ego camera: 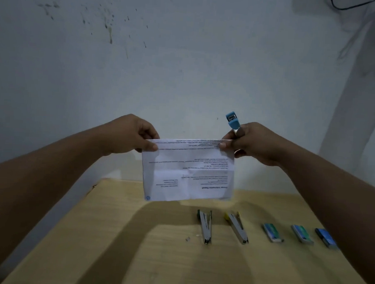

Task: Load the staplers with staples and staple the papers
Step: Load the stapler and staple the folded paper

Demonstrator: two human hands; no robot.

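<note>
A printed white paper point(188, 172), folded over at its top edge, hangs in the air above the wooden table point(117, 246). My left hand point(137, 136) pinches its upper left corner. My right hand point(250, 142) pinches the upper right corner and also grips a blue stapler point(232, 120), which points upward above the fingers. A green-ended stapler point(205, 225) and a yellow-ended stapler point(236, 226) lie side by side on the table below the paper.
Three small staple boxes point(272, 232) point(302, 233) point(326, 237) lie in a row to the right of the staplers. Tiny metal bits point(187, 239) sit left of the green stapler. A stained white wall point(164, 55) stands close behind the table.
</note>
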